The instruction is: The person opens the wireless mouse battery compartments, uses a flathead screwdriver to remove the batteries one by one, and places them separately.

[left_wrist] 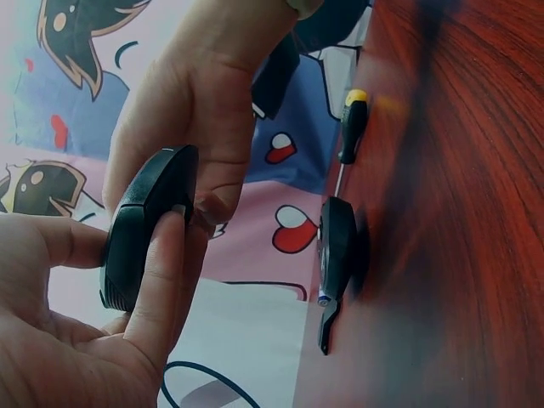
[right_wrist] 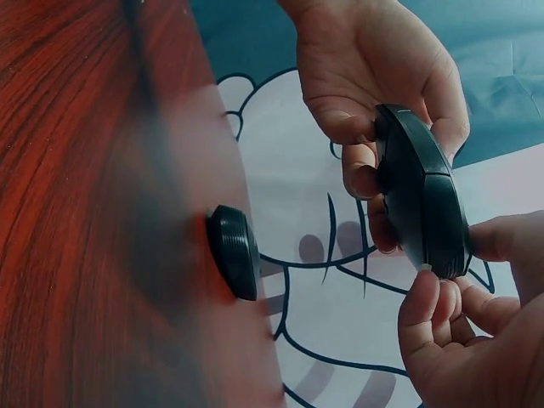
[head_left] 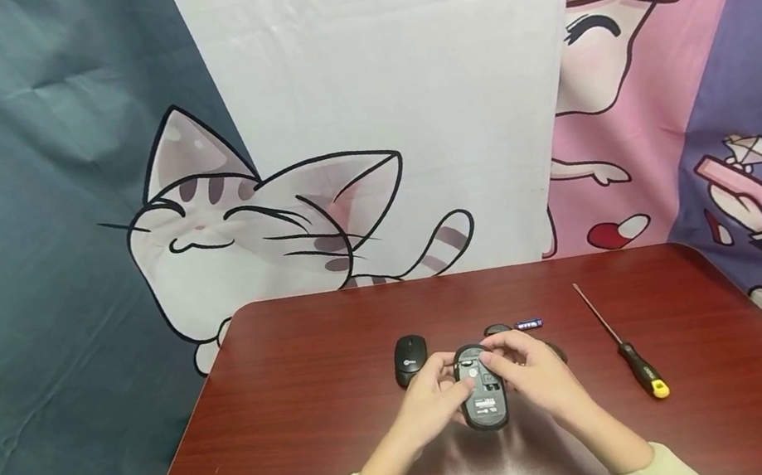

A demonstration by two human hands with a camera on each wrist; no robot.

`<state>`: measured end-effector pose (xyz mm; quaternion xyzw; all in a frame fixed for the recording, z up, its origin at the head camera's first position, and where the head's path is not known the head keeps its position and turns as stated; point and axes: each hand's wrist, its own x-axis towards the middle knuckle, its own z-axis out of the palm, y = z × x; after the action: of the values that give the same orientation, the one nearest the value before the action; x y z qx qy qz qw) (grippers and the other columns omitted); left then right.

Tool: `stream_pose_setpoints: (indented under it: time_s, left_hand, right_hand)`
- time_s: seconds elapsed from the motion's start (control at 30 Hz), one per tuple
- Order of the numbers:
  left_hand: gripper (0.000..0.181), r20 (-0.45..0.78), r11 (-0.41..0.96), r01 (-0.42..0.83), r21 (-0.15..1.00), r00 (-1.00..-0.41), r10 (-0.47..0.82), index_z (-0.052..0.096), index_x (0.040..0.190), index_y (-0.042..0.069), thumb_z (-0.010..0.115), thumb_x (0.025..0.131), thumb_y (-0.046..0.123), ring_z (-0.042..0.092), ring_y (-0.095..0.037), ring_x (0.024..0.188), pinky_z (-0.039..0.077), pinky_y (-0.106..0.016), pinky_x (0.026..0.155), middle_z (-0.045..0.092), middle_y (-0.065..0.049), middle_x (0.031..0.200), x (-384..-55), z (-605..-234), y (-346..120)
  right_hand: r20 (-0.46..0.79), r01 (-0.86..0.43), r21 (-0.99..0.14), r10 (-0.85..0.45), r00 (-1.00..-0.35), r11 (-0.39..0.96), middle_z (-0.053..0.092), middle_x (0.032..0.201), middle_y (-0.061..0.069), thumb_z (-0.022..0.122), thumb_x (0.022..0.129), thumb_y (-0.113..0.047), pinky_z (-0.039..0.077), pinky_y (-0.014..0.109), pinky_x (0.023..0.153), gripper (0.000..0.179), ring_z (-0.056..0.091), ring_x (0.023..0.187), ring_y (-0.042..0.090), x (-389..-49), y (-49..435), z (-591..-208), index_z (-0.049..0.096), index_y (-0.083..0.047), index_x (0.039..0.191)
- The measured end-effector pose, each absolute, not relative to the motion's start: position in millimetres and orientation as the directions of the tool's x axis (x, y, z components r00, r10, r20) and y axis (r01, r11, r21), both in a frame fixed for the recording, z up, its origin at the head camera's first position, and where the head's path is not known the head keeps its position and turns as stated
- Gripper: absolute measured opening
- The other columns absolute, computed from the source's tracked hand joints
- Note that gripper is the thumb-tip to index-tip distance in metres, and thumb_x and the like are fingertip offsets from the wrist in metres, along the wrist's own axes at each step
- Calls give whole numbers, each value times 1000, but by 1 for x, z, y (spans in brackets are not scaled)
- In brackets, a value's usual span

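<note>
A black computer mouse (head_left: 486, 413) is held up over the table, its labelled underside turned to the head camera, with a small open recess in it. My left hand (head_left: 426, 405) grips its left side, thumb on the underside and fingers behind. From the other side my right hand (head_left: 542, 378) pinches the far end, thumb lying on the underside near the top edge. Seen side-on in the left wrist view, the mouse (left_wrist: 140, 234) sits between both hands. In the right wrist view the right fingertips (right_wrist: 422, 293) are right at its end.
Another black mouse (head_left: 411, 357) lies beyond my left hand. A blue battery (head_left: 529, 324) and a thin dark piece (head_left: 497, 328) lie behind my right hand, which partly hides another dark mouse (head_left: 557, 351). To the right lies a screwdriver (head_left: 641, 369) with a black and yellow handle.
</note>
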<state>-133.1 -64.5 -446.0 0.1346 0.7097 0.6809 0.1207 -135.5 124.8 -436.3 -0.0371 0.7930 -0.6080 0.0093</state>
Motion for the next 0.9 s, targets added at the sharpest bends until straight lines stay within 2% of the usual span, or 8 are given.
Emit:
stream_pose_setpoints:
  time_s: [0.2, 0.4, 0.73, 0.9]
  left_hand:
    - [38, 8, 47, 26, 999, -938, 346, 54, 126, -4, 66, 93, 9, 68, -16, 75, 62, -35, 54, 68, -12, 107, -134, -450, -66]
    - [39, 3, 59, 24, 998, -942, 335, 55, 127, -4, 67, 92, 9, 68, -16, 75, 63, -37, 54, 68, -11, 106, -134, -452, -69]
    - [40, 11, 53, 31, 998, -941, 339, 54, 128, -4, 66, 92, 9, 68, -16, 75, 63, -38, 55, 68, -12, 106, -135, -452, -73]
    - [41, 5, 58, 26, 998, -942, 336, 54, 130, -4, 65, 93, 10, 68, -16, 75, 63, -36, 55, 68, -13, 107, -136, -453, -75]
  right_hand:
    - [31, -44, -971, -60, -998, 235, 61, 91, 9, 71, 96, -18, 52, 25, 54, 27, 55, 68, 12, -140, 122, -438, 67, -3, 118]
    - [7, -19, -976, -54, -999, 217, 63, 86, 7, 71, 96, -22, 47, 23, 48, 28, 51, 57, 12, -150, 119, -437, 67, -4, 118]
    - [6, -24, -979, -90, -996, 202, 59, 73, 6, 69, 97, -23, 56, 34, 48, 27, 53, 54, 17, -169, 120, -437, 66, -6, 119]
    - [-19, 0, -986, -115, -993, 166, 58, 70, 6, 68, 99, -25, 57, 32, 51, 32, 54, 55, 16, -178, 120, -436, 64, -5, 123]
